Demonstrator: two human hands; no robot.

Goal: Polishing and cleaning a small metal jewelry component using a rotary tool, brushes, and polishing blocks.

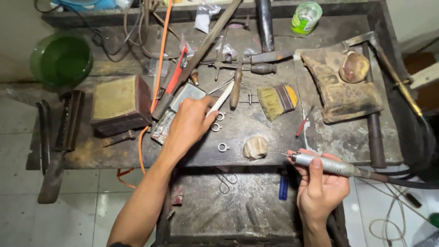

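Left hand [190, 123]: grip pinched on a white flat tool [221, 99] over the desk [256, 123], beside small metal rings [218, 121]. Right hand [320, 185]: grip wrapped around a rotary handpiece [322, 163] at the desk's front edge.

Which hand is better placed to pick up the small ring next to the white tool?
Left. The left hand is at the white tool, right beside the rings. The right hand is gripping the rotary handpiece farther off.

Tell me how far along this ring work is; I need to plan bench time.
Done: can't tell; three rings lie loose on the bench, finish unclear. In hand: the right hand grips a rotary handpiece; the left hand holds a white stick beside the rings. Left: seemingly working each ring.
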